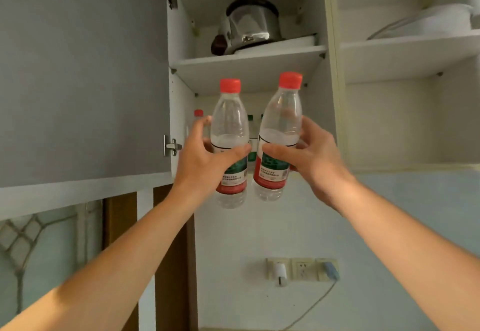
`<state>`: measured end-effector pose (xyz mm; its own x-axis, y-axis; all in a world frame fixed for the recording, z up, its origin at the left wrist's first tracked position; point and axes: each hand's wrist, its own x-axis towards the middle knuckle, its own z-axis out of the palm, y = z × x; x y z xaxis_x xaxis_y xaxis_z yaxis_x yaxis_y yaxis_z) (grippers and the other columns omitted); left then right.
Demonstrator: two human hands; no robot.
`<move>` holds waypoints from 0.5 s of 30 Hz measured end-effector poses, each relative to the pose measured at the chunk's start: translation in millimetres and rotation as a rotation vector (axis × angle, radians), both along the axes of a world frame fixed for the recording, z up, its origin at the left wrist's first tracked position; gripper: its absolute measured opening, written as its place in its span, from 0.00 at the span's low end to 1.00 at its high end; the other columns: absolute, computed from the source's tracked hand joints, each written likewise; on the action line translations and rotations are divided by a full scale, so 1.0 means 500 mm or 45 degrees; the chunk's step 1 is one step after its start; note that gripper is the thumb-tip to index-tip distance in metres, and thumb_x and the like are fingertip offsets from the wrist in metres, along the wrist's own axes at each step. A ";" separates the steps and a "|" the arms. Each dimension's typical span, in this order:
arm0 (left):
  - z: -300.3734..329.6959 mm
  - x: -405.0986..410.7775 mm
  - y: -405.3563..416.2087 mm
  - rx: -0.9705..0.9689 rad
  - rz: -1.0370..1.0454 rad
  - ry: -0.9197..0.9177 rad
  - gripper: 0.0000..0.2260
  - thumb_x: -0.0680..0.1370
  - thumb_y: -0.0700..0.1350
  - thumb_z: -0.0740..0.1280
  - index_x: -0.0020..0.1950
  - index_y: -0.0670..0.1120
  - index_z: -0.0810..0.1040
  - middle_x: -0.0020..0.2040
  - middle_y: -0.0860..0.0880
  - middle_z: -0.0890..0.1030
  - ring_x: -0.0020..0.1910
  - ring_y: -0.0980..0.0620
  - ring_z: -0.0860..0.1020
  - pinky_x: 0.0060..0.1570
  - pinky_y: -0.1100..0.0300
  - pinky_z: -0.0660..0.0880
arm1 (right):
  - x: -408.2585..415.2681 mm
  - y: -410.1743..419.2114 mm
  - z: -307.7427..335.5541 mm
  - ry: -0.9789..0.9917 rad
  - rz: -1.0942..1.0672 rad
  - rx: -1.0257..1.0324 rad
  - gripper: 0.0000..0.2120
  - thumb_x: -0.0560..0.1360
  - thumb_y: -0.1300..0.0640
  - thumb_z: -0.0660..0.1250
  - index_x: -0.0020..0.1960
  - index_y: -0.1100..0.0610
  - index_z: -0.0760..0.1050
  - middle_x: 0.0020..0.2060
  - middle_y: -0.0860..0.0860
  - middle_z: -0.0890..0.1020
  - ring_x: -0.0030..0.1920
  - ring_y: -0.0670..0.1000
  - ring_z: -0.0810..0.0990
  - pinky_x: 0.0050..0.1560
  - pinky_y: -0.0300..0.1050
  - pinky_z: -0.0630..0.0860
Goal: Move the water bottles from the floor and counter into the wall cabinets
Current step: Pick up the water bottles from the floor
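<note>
I hold two clear water bottles with red caps and red-green labels, upright, in front of the open wall cabinet (pixel 181 91). My left hand (pixel 205 159) grips the left bottle (pixel 230 123) around its label. The right bottle (pixel 281 123), tilted slightly, is gripped at its label by my right hand (pixel 309 154). Both bottles are raised level with the cabinet's lower compartment. Behind them on that lower level stand other bottles: one with a red cap (pixel 198 113) at the left, and green-capped ones (pixel 250 119) mostly hidden.
The grey cabinet door (pixel 83 71) stands open at the left. A steel pot (pixel 250 25) sits on the upper shelf (pixel 246 60). An open cabinet at the right holds white dishes (pixel 428 22). Wall sockets with plugs (pixel 301 269) sit on the wall below.
</note>
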<state>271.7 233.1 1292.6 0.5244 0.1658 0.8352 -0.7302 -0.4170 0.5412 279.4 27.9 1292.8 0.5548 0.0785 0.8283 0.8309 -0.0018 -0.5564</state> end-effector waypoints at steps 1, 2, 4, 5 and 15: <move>0.015 0.019 -0.001 -0.007 0.020 -0.015 0.34 0.66 0.60 0.79 0.67 0.64 0.65 0.53 0.60 0.79 0.50 0.62 0.78 0.43 0.62 0.74 | 0.023 0.003 0.015 -0.018 0.012 -0.008 0.25 0.69 0.54 0.80 0.64 0.44 0.76 0.54 0.43 0.86 0.52 0.46 0.86 0.50 0.49 0.83; 0.029 0.039 -0.003 -0.016 0.036 -0.027 0.35 0.66 0.60 0.79 0.68 0.63 0.65 0.52 0.60 0.79 0.50 0.61 0.78 0.43 0.61 0.74 | 0.048 0.005 0.030 -0.030 0.026 -0.013 0.25 0.70 0.54 0.79 0.64 0.44 0.76 0.54 0.42 0.85 0.52 0.45 0.86 0.50 0.48 0.83; 0.054 0.082 -0.006 -0.018 0.067 -0.043 0.37 0.67 0.60 0.79 0.72 0.60 0.65 0.53 0.59 0.79 0.50 0.61 0.78 0.43 0.61 0.74 | 0.102 0.009 0.058 -0.046 0.033 -0.019 0.24 0.71 0.55 0.79 0.63 0.42 0.76 0.53 0.40 0.85 0.51 0.43 0.85 0.50 0.47 0.82; 0.063 0.105 -0.007 -0.017 0.078 -0.050 0.38 0.67 0.60 0.79 0.72 0.59 0.65 0.53 0.59 0.79 0.51 0.61 0.78 0.43 0.61 0.74 | 0.129 0.011 0.071 -0.049 0.025 -0.026 0.23 0.70 0.55 0.79 0.61 0.40 0.76 0.52 0.38 0.85 0.50 0.41 0.85 0.50 0.46 0.82; 0.090 0.331 -0.005 -0.141 0.119 0.049 0.38 0.70 0.58 0.77 0.76 0.55 0.65 0.58 0.54 0.80 0.56 0.52 0.79 0.47 0.56 0.76 | 0.364 0.013 0.120 0.111 -0.079 -0.101 0.19 0.72 0.53 0.78 0.60 0.45 0.77 0.47 0.43 0.85 0.47 0.44 0.84 0.45 0.46 0.81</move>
<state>436.9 230.7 1337.4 0.5338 0.3053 0.7885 -0.6687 -0.4183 0.6147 461.2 34.5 1353.1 0.6300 0.1051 0.7695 0.7766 -0.0984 -0.6223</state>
